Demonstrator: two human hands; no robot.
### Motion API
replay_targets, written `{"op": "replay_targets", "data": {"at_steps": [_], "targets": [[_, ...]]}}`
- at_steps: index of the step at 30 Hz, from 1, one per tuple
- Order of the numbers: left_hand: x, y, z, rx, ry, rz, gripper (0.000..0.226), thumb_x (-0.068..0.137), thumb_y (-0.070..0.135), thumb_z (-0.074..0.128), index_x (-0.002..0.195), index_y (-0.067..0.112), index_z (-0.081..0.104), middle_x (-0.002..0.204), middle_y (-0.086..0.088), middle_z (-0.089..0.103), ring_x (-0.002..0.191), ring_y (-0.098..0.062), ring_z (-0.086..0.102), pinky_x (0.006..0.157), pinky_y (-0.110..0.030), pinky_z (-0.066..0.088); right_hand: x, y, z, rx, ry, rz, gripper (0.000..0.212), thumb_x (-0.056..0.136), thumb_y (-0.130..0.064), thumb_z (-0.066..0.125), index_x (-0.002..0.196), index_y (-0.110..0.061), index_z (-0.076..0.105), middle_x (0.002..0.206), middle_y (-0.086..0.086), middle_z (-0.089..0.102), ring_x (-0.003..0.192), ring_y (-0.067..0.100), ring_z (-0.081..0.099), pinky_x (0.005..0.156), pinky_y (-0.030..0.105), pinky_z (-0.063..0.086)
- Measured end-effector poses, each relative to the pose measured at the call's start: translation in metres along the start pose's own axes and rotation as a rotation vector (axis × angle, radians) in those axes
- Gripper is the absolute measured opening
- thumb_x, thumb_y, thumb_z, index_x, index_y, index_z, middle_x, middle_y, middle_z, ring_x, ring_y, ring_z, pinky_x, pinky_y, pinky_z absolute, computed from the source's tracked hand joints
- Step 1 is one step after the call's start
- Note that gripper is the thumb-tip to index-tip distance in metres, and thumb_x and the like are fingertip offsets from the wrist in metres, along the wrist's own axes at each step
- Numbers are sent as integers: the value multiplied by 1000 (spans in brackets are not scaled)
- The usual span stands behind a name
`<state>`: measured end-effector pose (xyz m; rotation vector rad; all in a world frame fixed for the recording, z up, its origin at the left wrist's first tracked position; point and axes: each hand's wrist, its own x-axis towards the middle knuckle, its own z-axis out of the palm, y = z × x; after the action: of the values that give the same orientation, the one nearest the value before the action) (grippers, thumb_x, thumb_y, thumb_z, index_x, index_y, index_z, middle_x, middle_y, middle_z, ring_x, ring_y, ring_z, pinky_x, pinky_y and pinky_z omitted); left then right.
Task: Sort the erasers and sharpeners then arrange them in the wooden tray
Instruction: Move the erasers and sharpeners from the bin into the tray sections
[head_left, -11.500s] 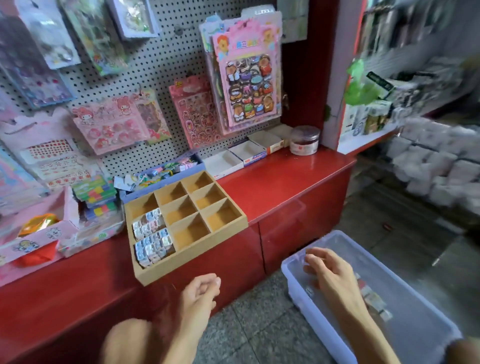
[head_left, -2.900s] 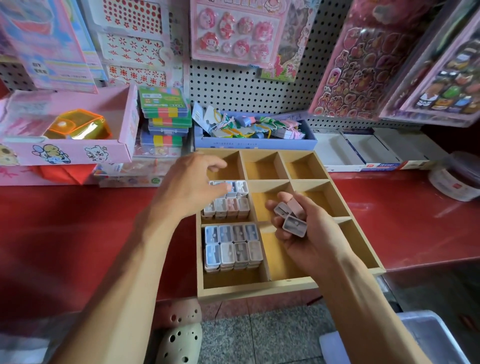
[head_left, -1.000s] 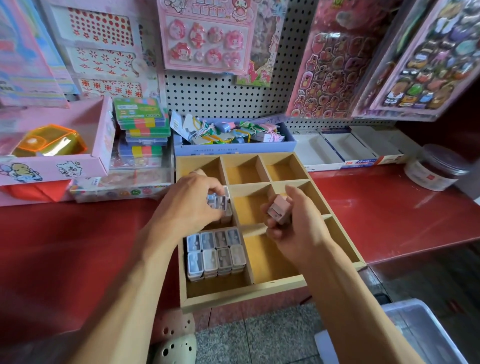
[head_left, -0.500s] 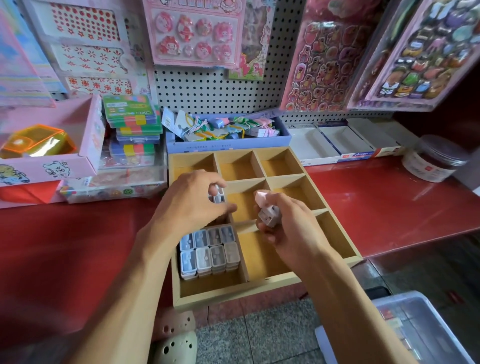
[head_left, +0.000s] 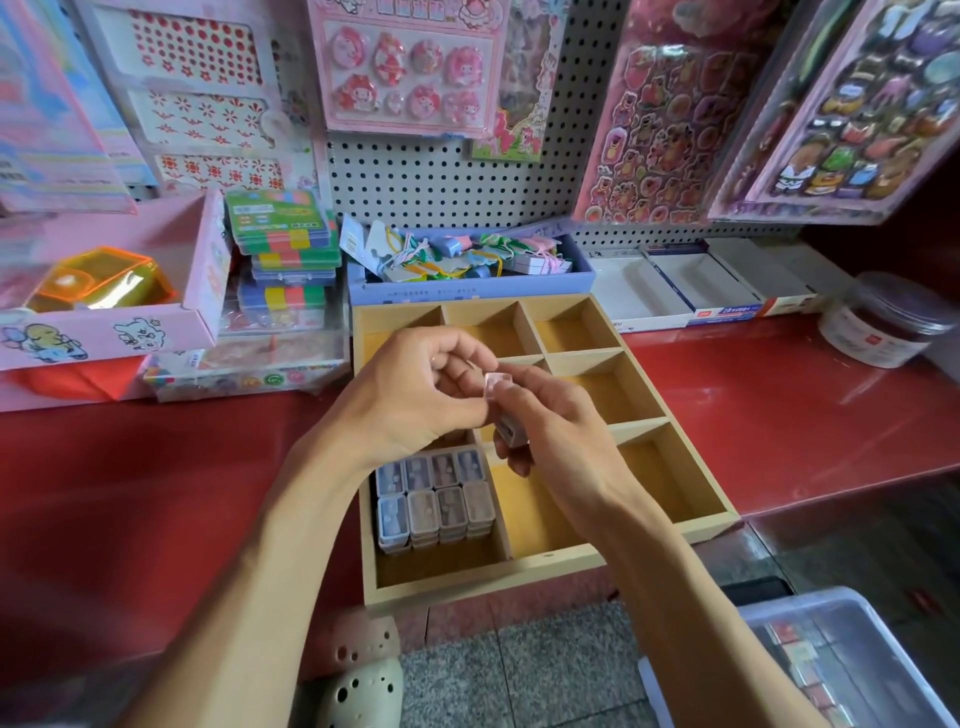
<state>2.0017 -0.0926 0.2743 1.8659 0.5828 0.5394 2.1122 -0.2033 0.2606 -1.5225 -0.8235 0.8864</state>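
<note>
The wooden tray (head_left: 550, 564) with several compartments lies on the red counter. Its near-left compartment holds stacked rows of small sharpeners (head_left: 435, 500). Both hands meet above the tray's middle. My right hand (head_left: 558, 431) holds a few small sharpeners (head_left: 506, 410), pinkish and grey, between thumb and fingers. My left hand (head_left: 415, 397) has its fingers curled and its fingertips pinch the top sharpener of that bunch. The compartment behind my left hand is hidden.
A clear plastic bin (head_left: 852, 670) with more small items stands on the floor at bottom right. Behind the tray sit a blue box of trinkets (head_left: 467, 260), white boxes (head_left: 691, 286), a round jar (head_left: 891, 322) and a pink box (head_left: 119, 312). A pegboard with sticker sheets hangs above.
My left hand has come off the tray's left compartments and moved right to meet my right hand at the sharpeners it holds.
</note>
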Motion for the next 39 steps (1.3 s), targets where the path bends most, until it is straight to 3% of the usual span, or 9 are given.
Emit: {"op": "replay_targets", "data": {"at_steps": [5, 8, 11, 14, 22, 28, 32, 35, 39], "targets": [[-1, -2, -5, -7, -10, -24, 23, 74, -6, 76, 89, 11, 71, 60, 13, 61, 57, -1, 55, 55, -12, 45, 7, 4, 2, -122, -32, -38, 36, 105, -23, 49, 136, -7, 57, 70, -3, 57, 63, 11, 51, 51, 16, 39], [-2, -3, -7, 23, -23, -30, 23, 73, -4, 76, 87, 13, 70, 64, 10, 59, 58, -4, 54, 54, -13, 43, 7, 5, 2, -186, -48, -51, 33, 105, -25, 49, 131, -8, 59, 73, 0, 58, 64, 9, 52, 53, 17, 41], [-1, -11, -16, 93, 26, -34, 23, 70, 7, 83, 86, 18, 70, 67, 8, 60, 59, -7, 52, 57, -20, 44, 6, 5, -1, 72, 55, 75, 29, 104, -17, 42, 124, -12, 62, 83, 7, 61, 62, 14, 52, 51, 26, 38], [0, -26, -26, 267, 107, -87, 30, 65, 12, 87, 85, 22, 68, 71, 4, 63, 56, -7, 52, 61, -29, 47, 6, 5, -11, 468, 113, 226, 36, 92, -1, 36, 114, 0, 64, 92, 16, 58, 65, 19, 51, 52, 28, 39], [-1, -33, -19, 581, 118, -166, 28, 66, 23, 86, 83, 26, 64, 69, 12, 63, 64, -4, 58, 63, -29, 47, -2, 12, -26, 517, 127, 289, 26, 93, 9, 41, 99, 5, 66, 89, 16, 59, 63, 17, 52, 47, 24, 40], [1, -33, -12, 722, 115, -124, 28, 74, 25, 83, 90, 28, 61, 73, 15, 63, 72, -10, 58, 62, -27, 38, -5, 11, -30, 474, 120, 362, 17, 98, -6, 52, 98, 3, 67, 95, 16, 60, 52, 12, 47, 41, 21, 33], [0, -34, -12, 748, 118, -106, 36, 75, 27, 83, 106, 26, 64, 78, 15, 62, 77, -12, 57, 65, -27, 38, -7, 13, -27, 409, 85, 357, 36, 104, -29, 52, 110, 4, 63, 89, 13, 65, 47, 8, 38, 37, 18, 30], [-1, -30, -16, 769, 115, -106, 49, 74, 38, 82, 117, 29, 61, 83, 14, 65, 83, -13, 59, 69, -30, 43, -7, 11, -23, 403, 56, 331, 36, 103, -33, 52, 97, 0, 63, 81, 10, 67, 45, 7, 34, 36, 17, 27], [-2, -14, -16, 393, 75, -43, 47, 69, 35, 86, 112, 35, 65, 85, 10, 65, 68, -8, 60, 69, -31, 51, -5, 8, -17, 337, 61, 280, 29, 96, -32, 61, 80, -9, 67, 72, 8, 66, 43, 8, 30, 35, 17, 22]]}}
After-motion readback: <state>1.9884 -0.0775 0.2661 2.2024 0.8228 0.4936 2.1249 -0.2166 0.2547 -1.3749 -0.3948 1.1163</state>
